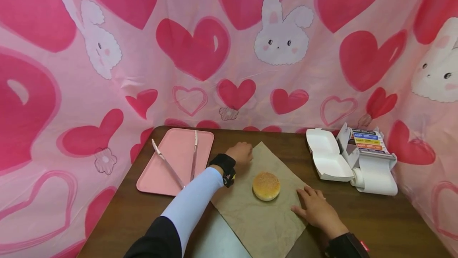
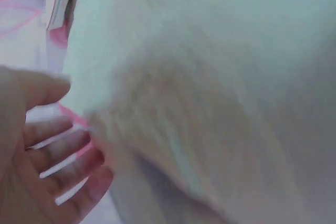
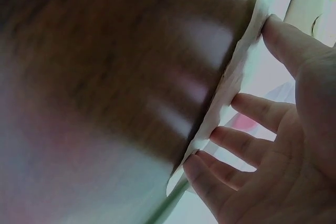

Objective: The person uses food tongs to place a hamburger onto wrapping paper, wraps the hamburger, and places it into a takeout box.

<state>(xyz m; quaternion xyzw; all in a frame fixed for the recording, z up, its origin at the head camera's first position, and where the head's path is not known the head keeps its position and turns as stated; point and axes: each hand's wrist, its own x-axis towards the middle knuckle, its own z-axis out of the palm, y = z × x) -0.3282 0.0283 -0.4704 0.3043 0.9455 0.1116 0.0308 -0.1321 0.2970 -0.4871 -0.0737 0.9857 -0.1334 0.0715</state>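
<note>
A round golden bun point(image 1: 266, 186) lies on a sheet of brown paper point(image 1: 264, 224), which is turned cornerwise on the table. My left hand point(image 1: 240, 154) is at the paper's upper left edge, beyond the bun. In the left wrist view its fingers point(image 2: 73, 163) are spread and loosely bent beside the blurred paper. My right hand point(image 1: 318, 209) rests at the paper's right edge, to the right of the bun. The right wrist view shows its straight fingers point(image 3: 247, 148) with their tips along the paper's edge.
A pink tray point(image 1: 171, 142) with metal tongs point(image 1: 194, 158) stands on the left. At the back right are an opened white takeaway box point(image 1: 330, 158) and a dispenser point(image 1: 372, 150) with colored labels and a white roll. A patterned pink cloth point(image 1: 200, 103) hangs behind the table.
</note>
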